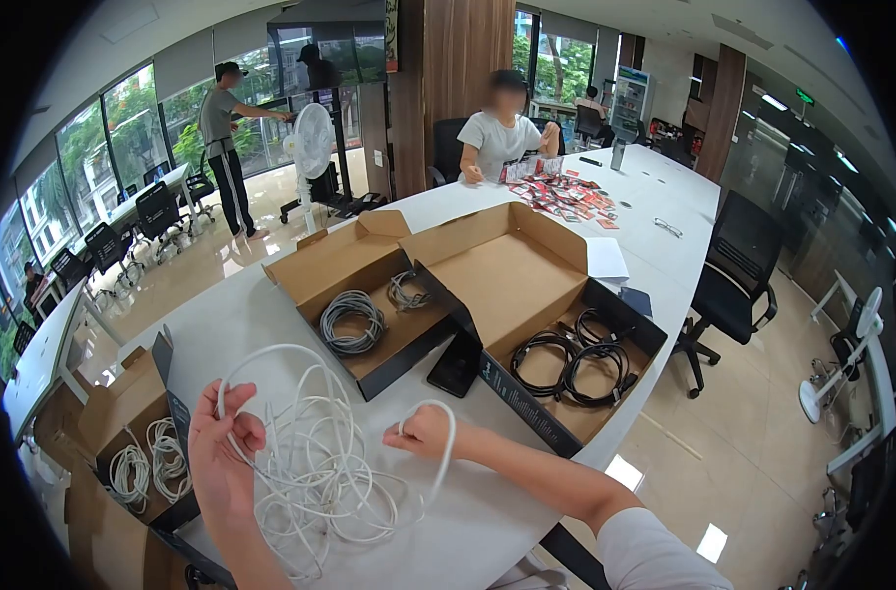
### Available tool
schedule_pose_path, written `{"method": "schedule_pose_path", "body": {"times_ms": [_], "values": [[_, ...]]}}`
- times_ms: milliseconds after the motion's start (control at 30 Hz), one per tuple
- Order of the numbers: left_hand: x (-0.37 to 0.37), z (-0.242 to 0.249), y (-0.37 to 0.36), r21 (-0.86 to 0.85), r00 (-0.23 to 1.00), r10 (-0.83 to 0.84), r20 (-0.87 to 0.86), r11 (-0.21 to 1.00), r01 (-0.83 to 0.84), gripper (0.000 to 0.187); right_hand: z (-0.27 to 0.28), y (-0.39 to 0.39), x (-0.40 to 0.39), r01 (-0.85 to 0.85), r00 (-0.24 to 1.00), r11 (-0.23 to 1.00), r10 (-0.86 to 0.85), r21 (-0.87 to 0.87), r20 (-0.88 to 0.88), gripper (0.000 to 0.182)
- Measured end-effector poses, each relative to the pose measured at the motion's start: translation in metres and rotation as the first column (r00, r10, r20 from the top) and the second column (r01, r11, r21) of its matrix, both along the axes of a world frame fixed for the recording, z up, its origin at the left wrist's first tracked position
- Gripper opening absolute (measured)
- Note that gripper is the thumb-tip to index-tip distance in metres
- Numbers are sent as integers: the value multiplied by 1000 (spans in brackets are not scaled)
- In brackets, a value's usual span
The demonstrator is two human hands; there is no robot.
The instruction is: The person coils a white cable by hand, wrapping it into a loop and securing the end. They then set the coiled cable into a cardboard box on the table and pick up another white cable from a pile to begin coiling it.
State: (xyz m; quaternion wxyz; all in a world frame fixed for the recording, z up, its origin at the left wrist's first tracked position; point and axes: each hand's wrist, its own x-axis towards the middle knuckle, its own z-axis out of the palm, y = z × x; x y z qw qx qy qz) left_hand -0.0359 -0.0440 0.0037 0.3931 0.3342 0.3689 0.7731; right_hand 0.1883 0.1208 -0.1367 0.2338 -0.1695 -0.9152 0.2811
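Note:
A loose tangle of white cable [320,472] lies on the table in front of me. My left hand [227,433] is closed round one strand, which arches up and over toward the pile. Another stretch of the same cable is in the fist of my right hand [423,433], looping over the knuckles and down to the table. Beside my left hand is an open box [177,408] with white coiled cables [130,474]. Beyond the tangle, a second open box [330,258] has grey coiled cables [352,323]. Black coiled cables [571,364] lie in the right-hand box [507,258].
A black phone-like device [455,366] lies between two boxes. Across the white table [654,261] a person [502,143] sits at a heap of red-and-white packets [566,197]. Eyeglasses [668,227] rest farther right. Another person [227,138] stands by a white fan [313,143]. An office chair [738,265] stands at right.

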Motion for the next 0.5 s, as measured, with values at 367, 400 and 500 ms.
{"method": "schedule_pose_path", "body": {"times_ms": [367,400,500], "values": [[-9,-9,2,90,989,-103,102,992,94,34,31,-8,7,-92,950,704,273,-705,149,46],[-11,-11,1,80,983,-145,111,987,137,34,29,-5,7,-157,940,677,326,-719,102,49],[-4,-11,-2,54,968,-213,136,977,207,29,30,-1,12,-239,903,570,427,-786,35,54]]}}
